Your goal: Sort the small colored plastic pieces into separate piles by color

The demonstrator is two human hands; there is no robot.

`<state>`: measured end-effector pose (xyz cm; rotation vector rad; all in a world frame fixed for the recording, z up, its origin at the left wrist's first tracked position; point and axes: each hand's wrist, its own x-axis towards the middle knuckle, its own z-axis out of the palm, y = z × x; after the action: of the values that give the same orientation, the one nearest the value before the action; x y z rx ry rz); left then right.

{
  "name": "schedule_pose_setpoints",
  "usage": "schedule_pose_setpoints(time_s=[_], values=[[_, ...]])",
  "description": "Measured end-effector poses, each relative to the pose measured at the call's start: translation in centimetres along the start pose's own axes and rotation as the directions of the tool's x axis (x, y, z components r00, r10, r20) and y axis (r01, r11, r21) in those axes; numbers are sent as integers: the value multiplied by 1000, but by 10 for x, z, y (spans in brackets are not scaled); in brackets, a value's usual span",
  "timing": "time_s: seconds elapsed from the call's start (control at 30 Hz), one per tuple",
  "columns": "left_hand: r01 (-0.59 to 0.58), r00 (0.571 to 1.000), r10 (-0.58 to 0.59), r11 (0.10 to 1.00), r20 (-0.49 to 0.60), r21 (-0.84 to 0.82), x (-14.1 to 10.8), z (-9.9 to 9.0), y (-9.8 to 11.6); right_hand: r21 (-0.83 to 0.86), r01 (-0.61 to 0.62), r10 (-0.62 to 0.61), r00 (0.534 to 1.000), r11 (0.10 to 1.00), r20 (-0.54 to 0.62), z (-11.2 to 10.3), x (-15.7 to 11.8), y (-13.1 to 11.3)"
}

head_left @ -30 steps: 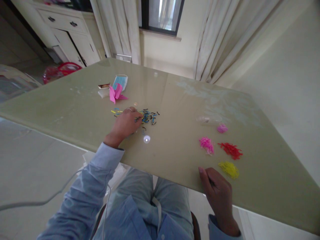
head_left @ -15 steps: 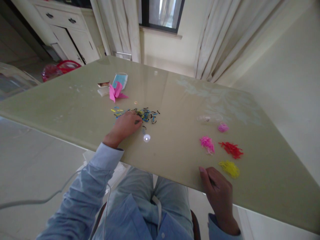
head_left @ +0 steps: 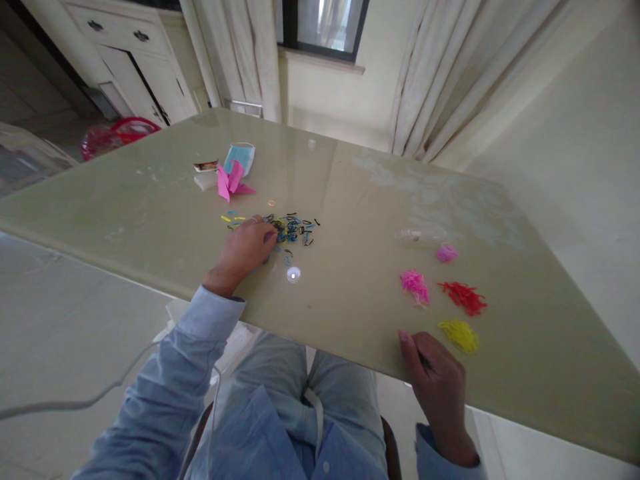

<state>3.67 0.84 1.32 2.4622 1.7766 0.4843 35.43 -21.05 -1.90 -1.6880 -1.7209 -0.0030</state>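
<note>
My left hand (head_left: 245,250) rests at the left side of a mixed pile of black, blue and yellow bands (head_left: 290,229), fingers pinched together at its edge; what they hold is too small to tell. My right hand (head_left: 433,367) lies closed at the table's front edge, and anything inside it is hidden. Beside it sits a yellow pile of bands (head_left: 459,335). Beyond are a red pile (head_left: 463,297), a pink pile (head_left: 415,287) and a smaller pink clump (head_left: 447,253).
A clear container (head_left: 420,236) lies behind the pink piles. Farther left on the table (head_left: 350,200) are a pink folded paper (head_left: 232,181), a blue face mask (head_left: 240,159) and small packets (head_left: 206,166). A red basket (head_left: 135,129) stands beyond the table.
My left hand has drawn slightly left, and its fingertips have moved back from the mixed pile, showing more bands. My right hand stays closed in place.
</note>
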Motion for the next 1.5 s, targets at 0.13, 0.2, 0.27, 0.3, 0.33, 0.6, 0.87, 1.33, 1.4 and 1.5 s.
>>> schedule_pose_setpoints(time_s=[0.13, 0.2, 0.27, 0.3, 0.33, 0.6, 0.87, 1.33, 1.4, 1.5], values=[[-57, 998, 58, 996, 18, -63, -1, 5, 2, -7, -9, 9, 1000, 1000, -6, 0, 0, 0], [-76, 995, 79, 995, 54, -63, -1, 8, 3, -9, -10, 10, 1000, 1000, -4, 0, 0, 0], [-74, 995, 77, 996, 68, -45, -2, 10, 4, -7, 1, -1, 1000, 1000, -5, 0, 0, 1], [-69, 995, 72, 997, 67, -37, -2, 10, 5, -6, 8, -8, 1000, 1000, -4, 0, -1, 1], [-60, 996, 62, 998, 63, -30, -2, 10, 5, -5, 11, -11, 1000, 1000, 0, 0, -1, 2], [50, 997, -46, 997, 62, -65, -1, 6, 11, -13, 8, -8, 1000, 1000, -5, 0, 0, 0], [116, 992, -115, 993, 46, -36, 1, 8, 16, -17, 8, -8, 1000, 1000, -5, -1, 2, -1], [70, 997, -63, 596, 41, -800, -30, 8, 33, -13, 18, -18, 1000, 1000, -12, 0, 1, -2], [110, 994, -26, 361, 107, -926, -39, 8, 45, -17, 9, -10, 1000, 1000, -8, 0, 1, -2], [151, 988, 28, 10, 152, -988, -49, 9, 66, -23, 6, -6, 1000, 1000, -3, 0, 0, -1]])
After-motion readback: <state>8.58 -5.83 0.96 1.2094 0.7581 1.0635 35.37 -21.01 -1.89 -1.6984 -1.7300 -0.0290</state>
